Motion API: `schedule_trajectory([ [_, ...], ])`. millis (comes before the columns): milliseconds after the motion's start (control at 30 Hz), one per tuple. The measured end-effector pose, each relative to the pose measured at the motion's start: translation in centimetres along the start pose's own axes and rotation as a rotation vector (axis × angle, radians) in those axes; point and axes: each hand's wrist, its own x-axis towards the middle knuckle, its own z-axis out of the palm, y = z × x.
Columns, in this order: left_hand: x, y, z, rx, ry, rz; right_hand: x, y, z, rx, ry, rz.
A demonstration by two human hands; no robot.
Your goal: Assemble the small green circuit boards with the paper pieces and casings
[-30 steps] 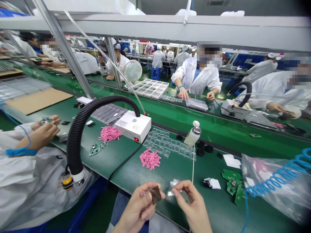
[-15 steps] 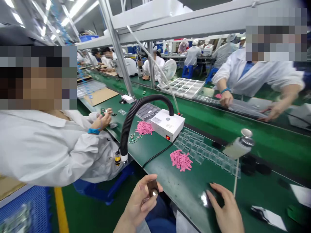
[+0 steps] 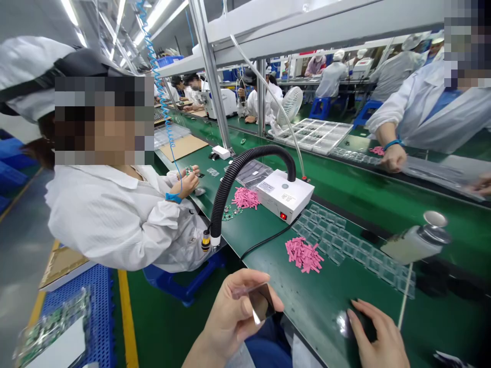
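Note:
Between the thumb and fingers of my left hand (image 3: 230, 309) is a small, dark, glossy square panel (image 3: 262, 302), held tilted just off the bench's front edge. Its surface mirrors light; the exact kind is unclear. My right hand (image 3: 378, 337) rests low on the green bench (image 3: 307, 296) with thumb and fingers apart. A bright, shiny spot lies by its fingertips; whether it is a film or a reflection I cannot tell. Beyond the hands are a heap of pink strips (image 3: 304, 254) and rows of clear square pieces (image 3: 355, 250).
A white box (image 3: 286, 194) with a black flexible hose (image 3: 226, 189) stands left of the strips. A metal-topped bottle (image 3: 416, 245) is at the right, near a thin white stick (image 3: 405, 296). A co-worker (image 3: 126, 214) sits at my left; another (image 3: 429, 107) works across the bench.
The view has swung left, so the bench things appear further right. My left hand has turned the dark panel, showing more of its glossy face. My right hand stays by the shiny spot.

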Motion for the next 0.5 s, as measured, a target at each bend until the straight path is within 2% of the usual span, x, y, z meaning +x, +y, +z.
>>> schedule_trajectory([
  [133,-0.1,0.2,0.1,-0.015,0.031,0.013,-0.1,-0.2,-0.1,-0.009,-0.013,0.009],
  [233,-0.5,0.2,-1.2,-0.065,0.139,0.009,-0.1,-0.3,-0.1,-0.004,-0.021,0.026],
  [333,-1.1,-0.1,-4.3,-0.199,0.384,0.011,0.0,-0.2,-0.1,-0.005,-0.023,0.031],
  [433,-1.8,-0.6,-8.5,-0.414,0.703,0.041,0.1,0.0,0.0,-0.005,-0.008,-0.011],
  [500,-2.0,-1.0,-11.0,-0.443,0.779,0.057,0.1,0.1,0.0,-0.008,-0.004,-0.025],
])
